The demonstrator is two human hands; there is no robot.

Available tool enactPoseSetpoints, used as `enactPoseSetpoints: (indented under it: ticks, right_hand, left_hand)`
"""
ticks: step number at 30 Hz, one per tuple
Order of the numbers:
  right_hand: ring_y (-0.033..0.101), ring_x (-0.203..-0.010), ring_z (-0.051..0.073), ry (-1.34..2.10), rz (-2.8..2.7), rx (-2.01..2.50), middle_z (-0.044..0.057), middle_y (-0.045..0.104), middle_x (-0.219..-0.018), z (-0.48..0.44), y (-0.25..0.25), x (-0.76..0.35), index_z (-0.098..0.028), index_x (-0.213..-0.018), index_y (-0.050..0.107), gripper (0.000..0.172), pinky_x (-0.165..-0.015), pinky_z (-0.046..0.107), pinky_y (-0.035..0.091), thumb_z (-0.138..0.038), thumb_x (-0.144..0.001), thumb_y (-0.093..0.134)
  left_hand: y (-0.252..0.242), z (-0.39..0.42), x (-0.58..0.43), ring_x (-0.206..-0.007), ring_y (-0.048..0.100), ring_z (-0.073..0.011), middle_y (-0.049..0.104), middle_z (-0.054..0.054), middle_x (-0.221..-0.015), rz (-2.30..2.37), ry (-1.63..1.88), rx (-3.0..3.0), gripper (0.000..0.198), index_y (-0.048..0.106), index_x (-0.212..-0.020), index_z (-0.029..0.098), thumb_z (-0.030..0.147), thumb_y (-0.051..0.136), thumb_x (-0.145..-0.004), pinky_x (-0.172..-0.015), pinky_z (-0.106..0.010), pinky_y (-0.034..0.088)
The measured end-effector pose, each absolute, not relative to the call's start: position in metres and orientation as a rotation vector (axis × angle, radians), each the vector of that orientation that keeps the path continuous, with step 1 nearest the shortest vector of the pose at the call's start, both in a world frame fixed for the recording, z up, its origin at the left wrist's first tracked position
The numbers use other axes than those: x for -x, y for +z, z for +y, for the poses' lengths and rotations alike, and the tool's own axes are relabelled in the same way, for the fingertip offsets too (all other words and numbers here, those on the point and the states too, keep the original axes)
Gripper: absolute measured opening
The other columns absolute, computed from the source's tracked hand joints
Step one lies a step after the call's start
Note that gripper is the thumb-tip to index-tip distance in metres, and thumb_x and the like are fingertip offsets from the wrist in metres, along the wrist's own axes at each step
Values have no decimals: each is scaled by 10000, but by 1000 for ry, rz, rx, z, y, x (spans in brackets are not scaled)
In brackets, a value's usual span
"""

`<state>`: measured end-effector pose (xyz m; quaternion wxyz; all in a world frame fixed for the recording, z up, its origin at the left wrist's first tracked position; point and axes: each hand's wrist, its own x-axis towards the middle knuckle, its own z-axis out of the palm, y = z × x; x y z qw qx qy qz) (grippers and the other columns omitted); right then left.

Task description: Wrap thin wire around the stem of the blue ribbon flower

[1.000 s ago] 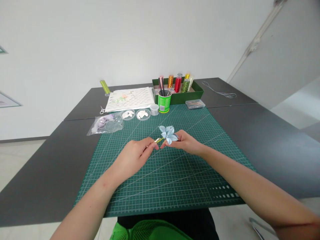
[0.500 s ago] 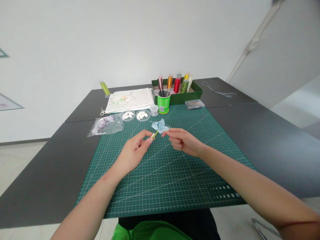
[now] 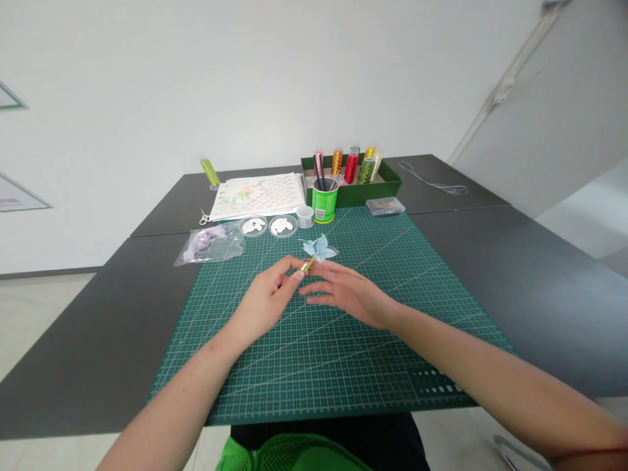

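The blue flower sits at the middle of the frame, held up over the green cutting mat, its petals toward the top and its green stem slanting down to the left. The left hand pinches that stem between thumb and fingertips, with a small shiny patch there too tiny to make out. The right hand is loosely spread, its fingers reaching left below the bloom; whether its upper fingertips touch the stem cannot be told.

The step looks like fine handwork on the stem just under the flower. For that, the left pinch should be firm enough to stop the stem rolling, yet light enough not to bend it. The right hand would do best to come in from below and behind, touching the stem rather than the petals, which look thin and would probably crease or loosen if brushed. Small, even finger movements should serve better than pulls from the wrist, and a steady tilt would leave the join under the bloom in sight.

Working low over the bare mat seems wise, well short of the two dishes of white pieces and the green can above centre, where a stray knuckle could tip something.
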<state>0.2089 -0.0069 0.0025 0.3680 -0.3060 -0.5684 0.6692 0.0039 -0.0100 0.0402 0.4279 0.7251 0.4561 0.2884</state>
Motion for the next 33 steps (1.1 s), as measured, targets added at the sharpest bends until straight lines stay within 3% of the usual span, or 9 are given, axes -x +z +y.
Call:
enactPoseSetpoints:
  ticks: [2,4,8,12,14,19,26,29,33]
  right_hand:
    - [560,-601,113,1674,-1440,861,58,678,-1020,-14,2,-204,-241,-1292,593,384,-519,256,446,-443,-982,490]
    - [485,-531,94,1354,-1568,1010,23,673,-857,-19,1,-203,-221,-1190,665,304,-492,236,391,-384,-990,504]
    - [623,-619,124,681,-1870,1210,30,739,-841,-26,3,-205,-194,-1056,726,278,-592,252,469,-296,-1026,469]
    - [763,-853,190,329,-2061,1176,66,802,-1006,-31,5,-208,-169,-1062,743,280,-727,271,557,-221,-1026,471]
    - [777,-850,194,251,-2127,1093,74,808,-1011,-32,7,-211,-156,-1054,752,279,-704,260,565,-192,-1017,477]
    - [750,-695,145,328,-2215,782,59,806,-864,-29,24,-221,-134,-978,774,282,-612,213,531,-184,-1011,499]
    - [490,-414,70,832,-1924,844,-16,686,-547,-19,52,-238,-180,-991,828,201,-398,186,355,-284,-938,665]
    - [591,-484,98,890,-1904,888,8,764,-668,-12,50,-243,-224,-1016,833,198,-432,198,433,-317,-926,683]
    - [772,-828,183,885,-1932,950,32,818,-947,0,38,-244,-242,-1023,829,195,-699,264,619,-313,-923,677]
  left_hand:
    - [39,-10,-5,-476,293,-106,353,88,-549,1193,723,-1846,256,589,-1039,203,410,439,-1015,-473,-221,226]
    - [37,-10,-6,-470,293,-107,356,91,-542,1249,731,-1864,248,588,-1040,207,403,438,-1013,-473,-225,220]
    - [33,-8,-6,-470,332,-115,382,87,-541,1319,769,-1888,259,607,-1049,205,395,435,-1009,-488,-235,240]
    - [31,-5,-5,-521,428,-134,470,57,-584,1375,801,-1943,309,668,-1007,197,370,412,-1012,-549,-250,311]
    - [30,-4,-4,-560,486,-145,571,35,-650,1384,788,-1970,342,701,-1020,200,362,400,-1022,-590,-262,346]
    - [27,-3,-5,-726,626,-178,726,-19,-862,1361,623,-2067,353,720,-1013,198,332,395,-1046,-675,-276,383]
    - [27,-25,-19,-501,431,-109,529,39,-604,1055,226,-2205,377,591,-790,187,345,393,-1068,-547,-267,257]
    - [31,-33,-25,-490,391,-90,471,52,-576,863,114,-2166,380,532,-716,176,295,419,-1060,-535,-266,242]
    - [38,-37,-29,-499,391,-76,434,63,-578,694,59,-2118,360,523,-717,170,257,433,-1055,-544,-259,256]
